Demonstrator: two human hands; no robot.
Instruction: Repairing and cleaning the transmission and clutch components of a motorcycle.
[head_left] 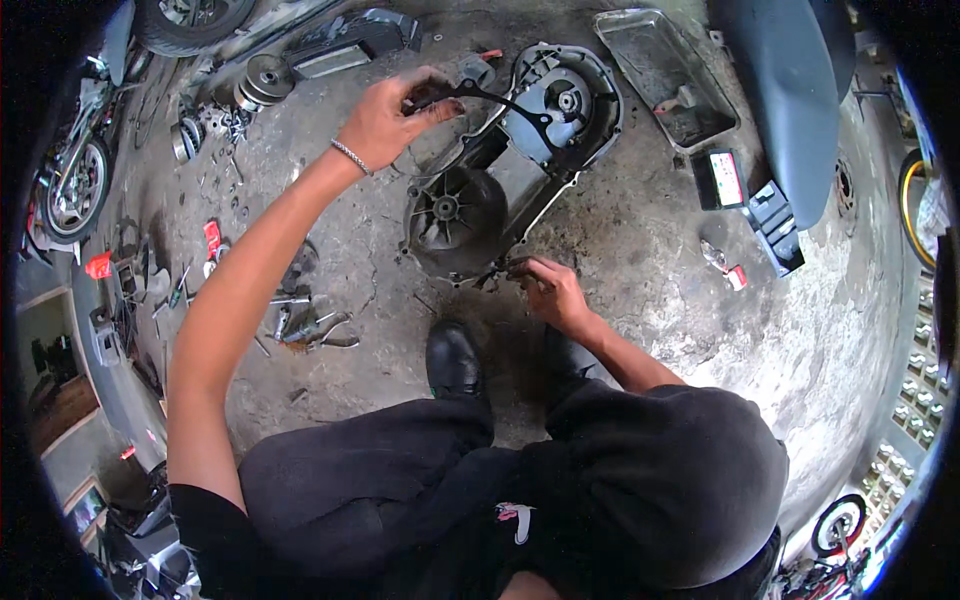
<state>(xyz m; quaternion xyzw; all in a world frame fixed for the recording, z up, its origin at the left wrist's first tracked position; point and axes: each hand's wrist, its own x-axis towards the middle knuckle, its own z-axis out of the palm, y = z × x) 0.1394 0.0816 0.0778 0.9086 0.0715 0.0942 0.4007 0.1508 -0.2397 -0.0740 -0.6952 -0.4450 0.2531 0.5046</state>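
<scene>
A large metal engine side cover (520, 185) lies on the floor in front of me with its hollow side up. It has a round finned recess at the near left and a light metal plate at the far right. My left hand (395, 115) is closed on a thin black gasket-like strip (490, 97), which has bolt holes and arches over the far part of the cover. At the cover's near edge my right hand (552, 292) has its fingers pinched together. What they grip there is too dark to make out.
A grimy metal tray (675, 85) and a long grey seat (785, 110) lie at the far right, with a battery (720, 180) beside them. Pliers (335, 330) and other tools lie at left. Pulley parts (265, 80) stand farther off. My shoe (453, 358) is just below the cover.
</scene>
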